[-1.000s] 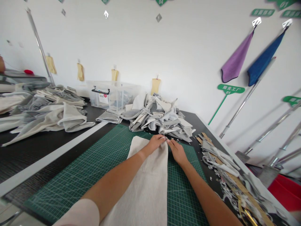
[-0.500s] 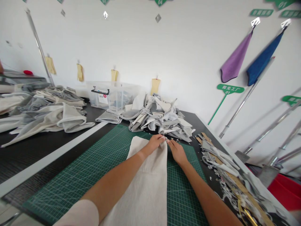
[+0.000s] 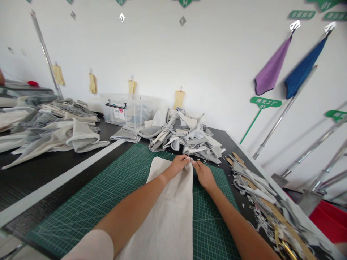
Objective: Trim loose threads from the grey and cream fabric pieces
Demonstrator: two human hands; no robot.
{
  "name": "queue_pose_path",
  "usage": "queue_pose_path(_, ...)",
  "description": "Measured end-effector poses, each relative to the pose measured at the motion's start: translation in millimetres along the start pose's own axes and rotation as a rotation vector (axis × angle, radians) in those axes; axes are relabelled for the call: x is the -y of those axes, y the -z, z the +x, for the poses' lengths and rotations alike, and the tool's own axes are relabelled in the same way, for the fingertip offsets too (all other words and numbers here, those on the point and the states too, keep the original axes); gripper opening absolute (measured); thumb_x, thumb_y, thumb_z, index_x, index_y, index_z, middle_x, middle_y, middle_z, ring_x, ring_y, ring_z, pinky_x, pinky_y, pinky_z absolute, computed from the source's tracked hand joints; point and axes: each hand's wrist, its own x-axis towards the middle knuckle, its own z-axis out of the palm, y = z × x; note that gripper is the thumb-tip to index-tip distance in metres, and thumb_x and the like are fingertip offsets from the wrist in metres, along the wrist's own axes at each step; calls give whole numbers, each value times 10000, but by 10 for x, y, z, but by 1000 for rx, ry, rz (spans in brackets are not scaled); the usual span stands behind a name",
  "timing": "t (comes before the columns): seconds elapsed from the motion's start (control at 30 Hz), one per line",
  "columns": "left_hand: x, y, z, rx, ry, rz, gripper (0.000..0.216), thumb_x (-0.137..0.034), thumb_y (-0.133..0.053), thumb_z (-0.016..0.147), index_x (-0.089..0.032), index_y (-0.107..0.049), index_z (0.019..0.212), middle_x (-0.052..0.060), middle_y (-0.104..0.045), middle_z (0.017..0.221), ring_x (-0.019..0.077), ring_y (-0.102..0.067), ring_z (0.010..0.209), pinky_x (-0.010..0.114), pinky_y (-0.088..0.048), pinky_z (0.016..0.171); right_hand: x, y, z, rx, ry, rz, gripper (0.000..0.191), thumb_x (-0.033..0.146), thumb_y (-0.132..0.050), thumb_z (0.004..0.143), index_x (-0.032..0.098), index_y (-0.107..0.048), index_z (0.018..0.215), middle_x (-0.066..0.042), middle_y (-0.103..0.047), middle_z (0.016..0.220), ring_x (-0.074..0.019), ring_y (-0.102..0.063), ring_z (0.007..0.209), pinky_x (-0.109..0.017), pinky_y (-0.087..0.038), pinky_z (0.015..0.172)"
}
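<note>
Left of the cutting mat (image 3: 114, 182), a heap of cloths (image 3: 54, 124) lies on the desk (image 3: 32, 180). On the mat, a pale cloth (image 3: 169, 220) lies lengthwise; its far right corner is bunched up. The left hand (image 3: 179, 164) is pinched on that corner; the right hand (image 3: 204, 175) is closed on it from the other side, fingertips nearly meeting. Detail between them: too small to determine. Right of the mat, scraps (image 3: 244, 171) and fluff (image 3: 260, 218) are noted. Risks, as judged: uneven pulling could stretch the corner; sideways drag could skew the cloth; stray fluff could cling.
</note>
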Motion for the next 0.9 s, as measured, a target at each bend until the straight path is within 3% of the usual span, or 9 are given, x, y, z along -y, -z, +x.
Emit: queue_pose_path(0.9,-23,-15,-15,-33,-14,66,335,-437,-651,819,-114,-733,854,56,-688,802,145,-575,725,250,-425,679,20,-53,-4,-25,-3,22,484,565,-272,1021,249,-543,774,-45,-660,753,-223,-625,732,-294,-393,684)
